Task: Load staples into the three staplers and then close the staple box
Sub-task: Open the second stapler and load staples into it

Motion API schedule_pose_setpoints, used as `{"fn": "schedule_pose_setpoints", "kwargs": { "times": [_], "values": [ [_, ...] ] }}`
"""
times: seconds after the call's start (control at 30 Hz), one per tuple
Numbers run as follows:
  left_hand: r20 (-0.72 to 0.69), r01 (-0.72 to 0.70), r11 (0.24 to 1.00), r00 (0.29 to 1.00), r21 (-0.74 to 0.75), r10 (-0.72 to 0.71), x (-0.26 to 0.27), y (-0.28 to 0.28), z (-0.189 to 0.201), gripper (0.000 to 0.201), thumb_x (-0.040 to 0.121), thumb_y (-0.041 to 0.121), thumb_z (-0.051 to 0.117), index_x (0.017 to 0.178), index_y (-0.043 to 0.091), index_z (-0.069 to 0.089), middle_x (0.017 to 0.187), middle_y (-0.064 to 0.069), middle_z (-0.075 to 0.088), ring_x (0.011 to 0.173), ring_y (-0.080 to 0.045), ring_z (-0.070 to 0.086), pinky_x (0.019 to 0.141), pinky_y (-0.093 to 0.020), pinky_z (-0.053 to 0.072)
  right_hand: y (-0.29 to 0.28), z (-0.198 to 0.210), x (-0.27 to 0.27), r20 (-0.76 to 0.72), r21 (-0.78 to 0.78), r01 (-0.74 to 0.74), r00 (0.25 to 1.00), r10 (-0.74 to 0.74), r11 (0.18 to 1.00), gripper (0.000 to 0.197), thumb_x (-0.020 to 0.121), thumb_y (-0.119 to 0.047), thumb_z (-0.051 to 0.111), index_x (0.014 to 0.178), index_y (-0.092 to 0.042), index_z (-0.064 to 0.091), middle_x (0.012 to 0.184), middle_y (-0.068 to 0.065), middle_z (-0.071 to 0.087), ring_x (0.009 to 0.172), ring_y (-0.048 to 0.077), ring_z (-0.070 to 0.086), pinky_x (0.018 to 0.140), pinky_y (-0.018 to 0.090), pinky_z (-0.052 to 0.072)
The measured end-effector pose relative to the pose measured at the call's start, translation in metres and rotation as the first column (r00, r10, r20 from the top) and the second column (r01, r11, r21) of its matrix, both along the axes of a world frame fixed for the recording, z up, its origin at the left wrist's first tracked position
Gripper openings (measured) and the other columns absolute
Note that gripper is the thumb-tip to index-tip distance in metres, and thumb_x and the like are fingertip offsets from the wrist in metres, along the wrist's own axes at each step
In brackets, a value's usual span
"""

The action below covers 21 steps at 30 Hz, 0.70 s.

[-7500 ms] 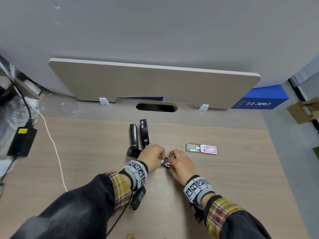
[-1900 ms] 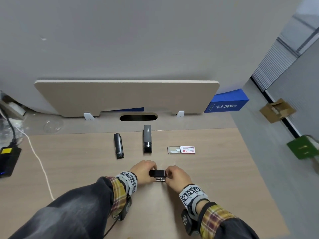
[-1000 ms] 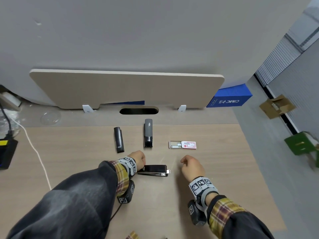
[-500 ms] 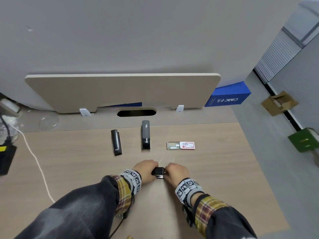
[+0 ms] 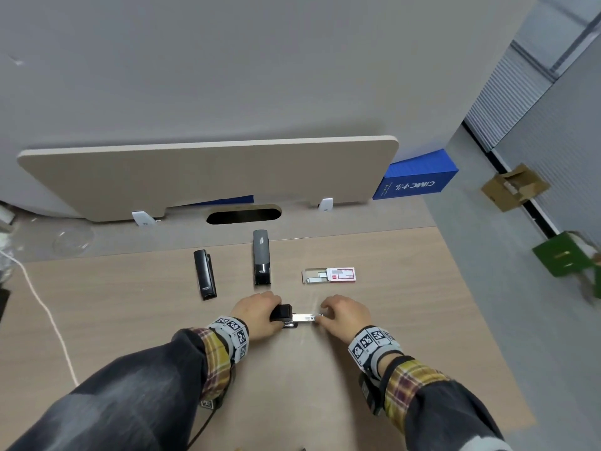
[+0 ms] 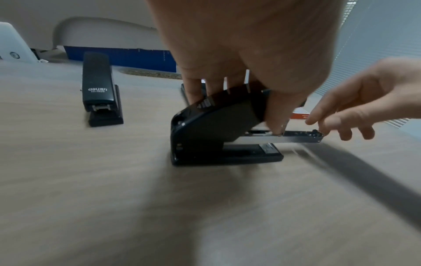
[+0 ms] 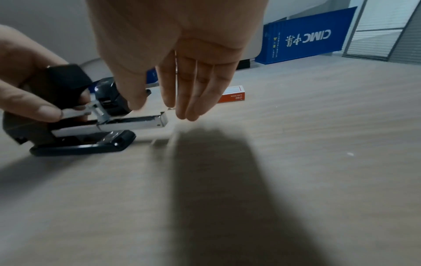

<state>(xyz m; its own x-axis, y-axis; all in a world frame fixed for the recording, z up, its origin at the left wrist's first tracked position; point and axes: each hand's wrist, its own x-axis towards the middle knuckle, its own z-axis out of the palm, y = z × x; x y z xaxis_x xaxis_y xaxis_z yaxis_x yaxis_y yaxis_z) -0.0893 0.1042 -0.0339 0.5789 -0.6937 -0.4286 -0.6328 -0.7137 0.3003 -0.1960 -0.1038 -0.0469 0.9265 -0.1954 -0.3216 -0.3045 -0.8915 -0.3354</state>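
Fingers seemingly touch the stapler's metal rail tip.

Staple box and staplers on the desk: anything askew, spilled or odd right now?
Nothing stands out. The staple box lies flat with its tray slid out, no loose staples visible. Two staplers lie closed. The left hand holds the third stapler, its metal magazine extended toward the right hand.

The left hand covers most of the open stapler's raised lid; the staple box's print is too small to read.
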Motion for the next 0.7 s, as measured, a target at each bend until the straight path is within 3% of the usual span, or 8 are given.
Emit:
{"fn": "schedule_pose_setpoints", "kwargs": {
  "times": [0.1,0.2,0.33,0.43,0.57,0.7],
  "values": [
    [-0.022,-0.014,0.999,1.000,-0.043,0.013,0.005,-0.010,0.006,0.048,0.075,0.065,0.057,0.099,0.022,0.056,0.099,0.003,0.058,0.091,-0.019,0.056,0.076,-0.032,0.045,-0.011,0.006,0.014,0.035,0.003,0.105,0.994,-0.105,0.995,0.023,0.088,-0.038,0.049,0.102,-0.027,0.064,0.104,-0.007,0.066,0.097,0.019,0.062,0.077,0.029,0.047],
    [-0.075,-0.053,0.995,0.996,-0.080,0.047,0.009,-0.024,0.010,0.046,0.078,0.067,0.052,0.095,0.025,0.056,0.095,0.007,0.058,0.085,-0.015,0.055,0.075,-0.032,0.045,-0.019,0.005,0.031,0.035,-0.008,0.134,0.990,-0.134,0.991,0.023,0.091,-0.032,0.047,0.105,-0.027,0.063,0.110,-0.003,0.065,0.099,0.023,0.062,0.080,0.030,0.048],
    [-0.119,-0.117,0.987,0.987,-0.111,0.104,0.016,-0.043,0.015,0.025,0.096,0.031,0.041,0.104,0.017,0.060,0.109,-0.002,0.061,0.101,-0.023,0.058,0.084,-0.033,0.045,-0.020,0.001,0.051,-0.016,-0.019,0.071,0.997,-0.071,0.997,0.028,0.092,-0.026,0.046,0.117,-0.027,0.058,0.116,0.000,0.058,0.103,0.028,0.061,0.083,0.034,0.048],
    [-0.159,-0.158,0.985,0.977,-0.075,0.145,0.026,-0.054,0.017,0.033,0.095,0.014,0.038,0.120,0.020,0.059,0.122,-0.003,0.057,0.111,-0.024,0.056,0.094,-0.035,0.046,-0.019,-0.001,0.064,-0.053,-0.015,0.037,0.998,-0.038,0.999,0.030,0.094,-0.026,0.044,0.121,-0.027,0.055,0.115,0.003,0.054,0.100,0.031,0.061,0.082,0.036,0.048],
    [-0.177,-0.144,0.988,0.975,-0.050,0.133,0.041,-0.072,0.013,0.049,0.091,0.005,0.036,0.132,0.025,0.054,0.127,-0.004,0.053,0.116,-0.026,0.054,0.098,-0.039,0.044,-0.018,-0.004,0.077,-0.079,-0.008,-0.011,0.997,0.010,1.000,0.026,0.095,-0.029,0.044,0.118,-0.027,0.057,0.107,0.007,0.052,0.094,0.035,0.062,0.082,0.038,0.050],
    [-0.189,-0.058,0.998,0.980,0.034,0.063,0.049,-0.086,0.004,0.060,0.089,0.003,0.034,0.137,0.036,0.047,0.125,-0.008,0.051,0.114,-0.031,0.051,0.097,-0.045,0.045,-0.016,-0.009,0.089,-0.126,-0.054,-0.082,0.989,0.074,0.995,0.027,0.094,-0.021,0.044,0.116,-0.021,0.059,0.106,0.011,0.055,0.097,0.035,0.060,0.086,0.038,0.049]
  ]
}}
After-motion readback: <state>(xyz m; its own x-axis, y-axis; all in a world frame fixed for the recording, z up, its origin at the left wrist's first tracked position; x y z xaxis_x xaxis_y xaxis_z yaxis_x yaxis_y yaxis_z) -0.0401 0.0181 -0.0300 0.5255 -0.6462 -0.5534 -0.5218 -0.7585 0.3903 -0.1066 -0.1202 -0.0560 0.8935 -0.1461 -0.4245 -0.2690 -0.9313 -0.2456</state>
